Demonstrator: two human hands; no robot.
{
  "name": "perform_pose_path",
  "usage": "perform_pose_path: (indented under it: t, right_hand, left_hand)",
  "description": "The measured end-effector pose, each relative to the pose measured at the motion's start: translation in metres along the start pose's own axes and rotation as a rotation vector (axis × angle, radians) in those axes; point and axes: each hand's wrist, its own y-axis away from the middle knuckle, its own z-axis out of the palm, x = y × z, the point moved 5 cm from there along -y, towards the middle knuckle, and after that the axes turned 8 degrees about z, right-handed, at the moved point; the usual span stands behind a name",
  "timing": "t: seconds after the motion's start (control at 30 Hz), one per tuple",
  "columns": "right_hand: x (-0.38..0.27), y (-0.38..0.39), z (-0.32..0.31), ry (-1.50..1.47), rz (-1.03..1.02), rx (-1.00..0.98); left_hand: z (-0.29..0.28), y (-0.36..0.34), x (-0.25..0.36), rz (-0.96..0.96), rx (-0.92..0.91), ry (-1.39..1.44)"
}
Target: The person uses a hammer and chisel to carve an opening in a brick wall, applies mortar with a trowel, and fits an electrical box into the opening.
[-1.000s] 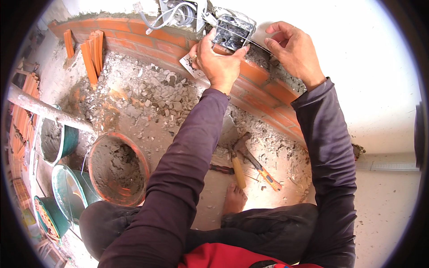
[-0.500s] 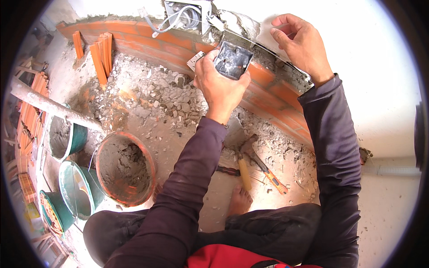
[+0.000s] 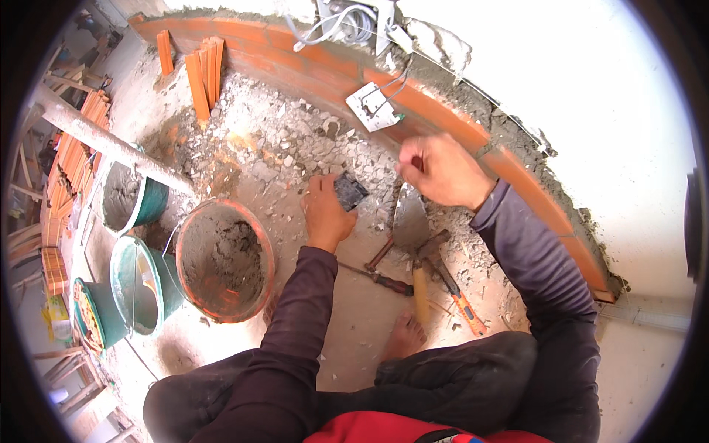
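Observation:
My left hand (image 3: 329,215) is closed around a black square electrical box (image 3: 350,192), held above the rubble-strewn floor. My right hand (image 3: 441,171) hovers to its right, near the low brick wall, with fingers curled in a pinch; blur hides whatever may be in them. Beyond it, a white socket plate (image 3: 373,107) dangles on dark wires against the orange bricks (image 3: 458,124). Below the hands lie a trowel (image 3: 419,292) with a yellow handle, a hammer (image 3: 461,301) with an orange and black grip, and a dark-handled tool (image 3: 392,284).
An orange bucket of wet mortar (image 3: 225,262) stands at the left beside green buckets (image 3: 140,284). A pole (image 3: 111,140) crosses above them. Bricks (image 3: 199,81) stand upright near the wall. A coiled grey cable (image 3: 354,26) hangs at the wall, and a taut string (image 3: 484,96) runs along its top.
My left hand has lowered the black box from the wall toward the floor. My right hand has come down and left from the white wall, its fingers now curled. The view has shifted.

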Motion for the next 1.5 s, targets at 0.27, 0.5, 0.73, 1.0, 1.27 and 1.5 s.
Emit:
perform_pose_path:
  t: [0.27, 0.5, 0.73, 1.0, 1.27, 1.5]
  right_hand:
    - [0.097, 0.062, 0.036, -0.03, 0.302, -0.066]
    - [0.123, 0.184, 0.128, -0.017, 0.573, 0.052]
    - [0.142, 0.226, 0.162, -0.007, 0.574, 0.305]
    - [0.17, 0.235, 0.165, 0.035, 0.643, 0.114]
    - [0.151, 0.267, 0.139, 0.088, 0.731, 0.35]
    - [0.143, 0.294, 0.105, 0.189, 0.89, 0.555]
  left_hand:
    - [0.04, 0.052, 0.0, 0.118, 0.074, 0.097]
    - [0.084, 0.107, 0.027, 0.039, -0.442, -0.022]
    - [0.094, 0.075, 0.035, 0.349, -0.693, -0.271]
    - [0.054, 0.036, 0.044, 0.416, -0.629, -0.388]
    - [0.007, 0.047, 0.019, 0.114, -1.34, -0.029]
    - [-0.087, 0.059, 0.042, -0.311, -1.257, 0.547]
